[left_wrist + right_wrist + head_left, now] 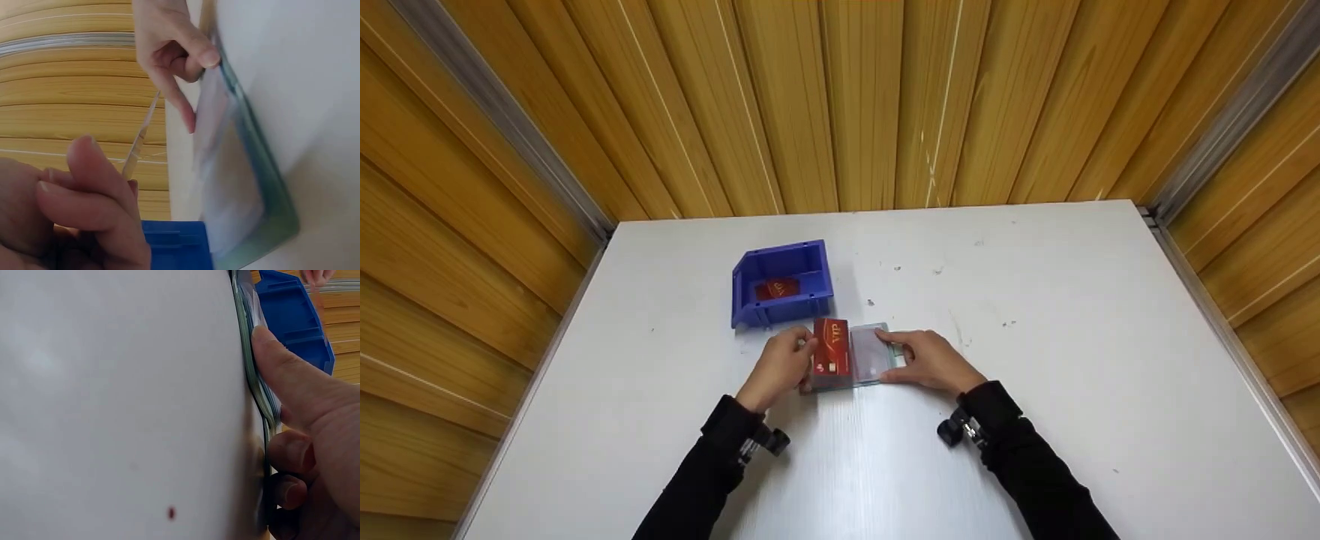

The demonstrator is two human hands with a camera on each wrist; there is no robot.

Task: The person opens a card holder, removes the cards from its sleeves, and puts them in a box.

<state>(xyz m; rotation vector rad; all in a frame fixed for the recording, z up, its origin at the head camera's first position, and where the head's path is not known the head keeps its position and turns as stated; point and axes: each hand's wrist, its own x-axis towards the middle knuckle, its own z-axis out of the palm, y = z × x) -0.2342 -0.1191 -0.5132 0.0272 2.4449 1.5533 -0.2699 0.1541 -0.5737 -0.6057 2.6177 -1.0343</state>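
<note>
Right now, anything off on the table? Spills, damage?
Small dark marks dot the white tabletop right of the blue bin; they look like scuffs or dirt. Right wrist view also shows a reddish spot, cause unclear. No spill visible; the red card in the left hand looks undamaged.

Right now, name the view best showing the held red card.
Head view: the red card shows its printed face. Left wrist shows it nearly edge-on; right wrist, only what seems a blurry sliver, upper right.
</note>
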